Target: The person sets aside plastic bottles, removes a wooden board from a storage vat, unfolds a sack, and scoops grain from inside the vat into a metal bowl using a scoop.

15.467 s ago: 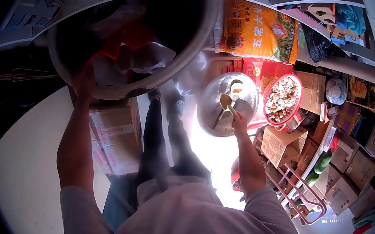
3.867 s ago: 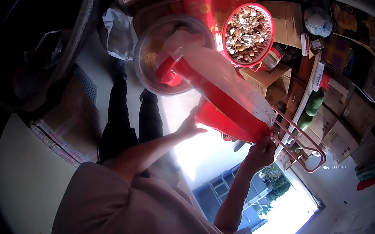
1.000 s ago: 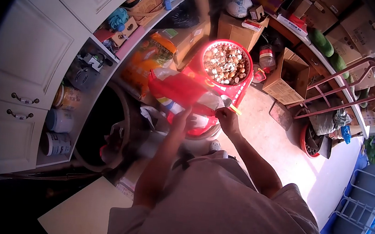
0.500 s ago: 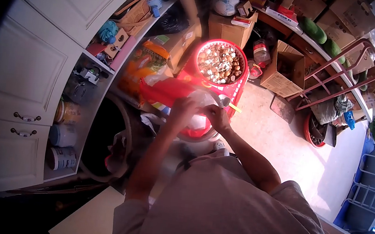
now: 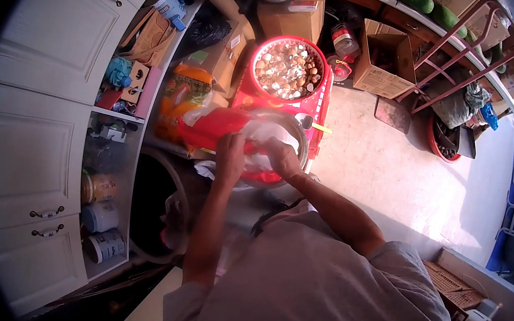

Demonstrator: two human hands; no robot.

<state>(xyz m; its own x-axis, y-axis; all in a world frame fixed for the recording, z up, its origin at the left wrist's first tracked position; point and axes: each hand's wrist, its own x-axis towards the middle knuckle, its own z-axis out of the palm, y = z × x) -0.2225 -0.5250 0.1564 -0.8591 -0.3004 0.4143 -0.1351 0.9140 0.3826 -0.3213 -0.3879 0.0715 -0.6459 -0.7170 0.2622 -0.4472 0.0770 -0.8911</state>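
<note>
My left hand (image 5: 230,152) is closed, its fingers pinching the edge of a red plastic bag (image 5: 213,129) that spreads out to the left. My right hand (image 5: 284,158) is also closed, gripping bag plastic; its fingertips are partly hidden. Both hands are above a round, shiny-rimmed bowl (image 5: 304,145). Inside the bowl lies a whitish mass (image 5: 273,132), with red plastic under it; I cannot make out whether it is powder or a white bag. Beside the bowl's far rim rests a scoop with a yellow handle (image 5: 322,128).
A red basket (image 5: 254,65) full of what look like broken eggshells stands behind the bowl on a red stand (image 5: 321,111). An orange packet (image 5: 182,92) is at the left, near a dark round bin (image 5: 144,205). An open carton (image 5: 380,79) stands at the right back.
My hands were close together over the bowl and are now farther apart, the left one shifted leftward. The red bag is lower and flatter. The camera view has turned slightly.
</note>
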